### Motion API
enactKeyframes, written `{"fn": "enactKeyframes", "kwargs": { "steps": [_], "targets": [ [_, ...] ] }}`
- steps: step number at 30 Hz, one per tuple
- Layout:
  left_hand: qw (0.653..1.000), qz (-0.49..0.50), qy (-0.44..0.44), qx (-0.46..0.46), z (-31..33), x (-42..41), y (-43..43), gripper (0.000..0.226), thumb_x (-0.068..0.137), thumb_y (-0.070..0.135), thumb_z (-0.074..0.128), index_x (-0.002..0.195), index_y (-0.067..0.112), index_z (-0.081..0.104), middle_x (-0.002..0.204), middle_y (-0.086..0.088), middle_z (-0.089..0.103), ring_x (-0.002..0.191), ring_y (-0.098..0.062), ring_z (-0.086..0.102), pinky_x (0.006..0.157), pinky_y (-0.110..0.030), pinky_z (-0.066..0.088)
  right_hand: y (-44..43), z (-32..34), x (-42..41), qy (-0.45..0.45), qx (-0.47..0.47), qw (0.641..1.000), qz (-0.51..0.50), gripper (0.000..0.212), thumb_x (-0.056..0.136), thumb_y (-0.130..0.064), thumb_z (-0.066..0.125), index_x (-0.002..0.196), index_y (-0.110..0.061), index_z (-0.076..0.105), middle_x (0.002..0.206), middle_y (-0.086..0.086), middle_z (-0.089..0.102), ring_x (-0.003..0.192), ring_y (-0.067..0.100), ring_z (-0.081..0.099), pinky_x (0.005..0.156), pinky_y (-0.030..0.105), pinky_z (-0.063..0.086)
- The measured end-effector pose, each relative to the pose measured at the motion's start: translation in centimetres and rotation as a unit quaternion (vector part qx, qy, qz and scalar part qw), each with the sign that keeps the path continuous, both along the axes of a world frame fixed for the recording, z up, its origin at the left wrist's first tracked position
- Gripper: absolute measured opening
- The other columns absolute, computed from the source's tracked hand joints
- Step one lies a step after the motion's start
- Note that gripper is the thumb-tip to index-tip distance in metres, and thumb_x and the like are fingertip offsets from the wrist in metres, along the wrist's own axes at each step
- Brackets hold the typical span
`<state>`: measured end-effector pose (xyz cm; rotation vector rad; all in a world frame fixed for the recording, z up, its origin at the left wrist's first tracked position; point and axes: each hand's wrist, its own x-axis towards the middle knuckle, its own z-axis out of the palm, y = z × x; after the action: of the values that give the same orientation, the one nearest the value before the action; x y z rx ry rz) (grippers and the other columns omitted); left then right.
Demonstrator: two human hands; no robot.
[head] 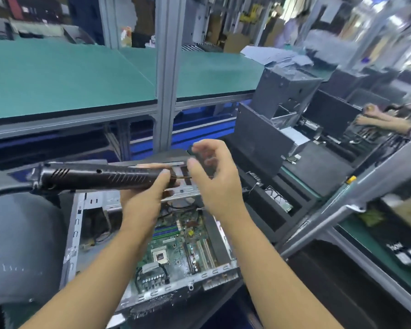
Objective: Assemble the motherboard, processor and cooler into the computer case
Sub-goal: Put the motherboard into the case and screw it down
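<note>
Above the open computer case (74, 233) — motherboard (176, 248) lying inside it — the left hand (145, 195) grips an electric screwdriver (97, 178), held level. The right hand (214, 179), also above the case, curls loosely — too blurred to tell whether it pinches anything.

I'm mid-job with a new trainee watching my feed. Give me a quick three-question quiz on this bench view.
1. True or false: the left hand grips the electric screwdriver.
2. The screwdriver's bit points toward: A) the right hand; B) the ceiling; C) the person's chest.
3. Is a cooler mounted on the motherboard in the open case?
Key: 1 true; 2 A; 3 no, the processor socket is bare.
</note>
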<state>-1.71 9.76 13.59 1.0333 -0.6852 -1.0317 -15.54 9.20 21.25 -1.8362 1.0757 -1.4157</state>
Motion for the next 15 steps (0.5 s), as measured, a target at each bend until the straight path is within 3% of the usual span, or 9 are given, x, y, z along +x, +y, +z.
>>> {"fn": "enactKeyframes", "kwargs": {
  "steps": [3,7,11,15],
  "targets": [
    [0.995,-0.055,0.085,0.001,0.6,-3.4,-1.8,0.013,0.082,0.029,0.076,0.093,0.024,0.078,0.094,-0.006,0.077,0.089,-0.027,0.074,0.073,-0.031,0.060,-2.5,-2.1,-5.8,-0.071,0.040,0.988,-0.131,0.013,0.093,-0.014,0.059,0.097,-0.026,0.059,0.091,-0.009,0.062,0.083,0.012,0.058,0.078,0.022,0.049],
    [0.965,-0.108,0.233,0.060,0.3,-8.2,-4.5,0.013,0.092,0.011,0.063,0.100,0.015,0.072,0.108,-0.014,0.071,0.097,-0.031,0.071,0.070,-0.025,0.059,-7.0,-7.1,-13.9,-0.133,0.209,0.926,-0.285,0.016,0.092,-0.007,0.050,0.092,-0.021,0.057,0.081,0.001,0.061,0.064,0.013,0.054,0.056,0.024,0.047],
    [0.934,-0.122,0.315,0.113,-1.5,-12.3,-7.6,0.012,0.092,0.011,0.064,0.100,0.018,0.069,0.106,-0.006,0.072,0.106,-0.032,0.068,0.079,-0.029,0.060,-11.2,-13.4,-20.3,-0.079,0.404,0.869,-0.275,0.016,0.093,-0.008,0.045,0.081,-0.013,0.054,0.075,0.002,0.057,0.059,0.014,0.047,0.049,0.022,0.040],
    [0.917,-0.113,0.354,0.147,-3.2,-15.8,-10.9,0.018,0.091,0.013,0.065,0.082,0.025,0.075,0.103,-0.002,0.073,0.098,-0.028,0.072,0.076,-0.030,0.060,-14.1,-19.2,-24.7,-0.014,0.519,0.815,-0.256,0.018,0.091,-0.002,0.045,0.078,-0.009,0.055,0.076,0.009,0.056,0.058,0.020,0.044,0.048,0.026,0.036]
  ]
}}
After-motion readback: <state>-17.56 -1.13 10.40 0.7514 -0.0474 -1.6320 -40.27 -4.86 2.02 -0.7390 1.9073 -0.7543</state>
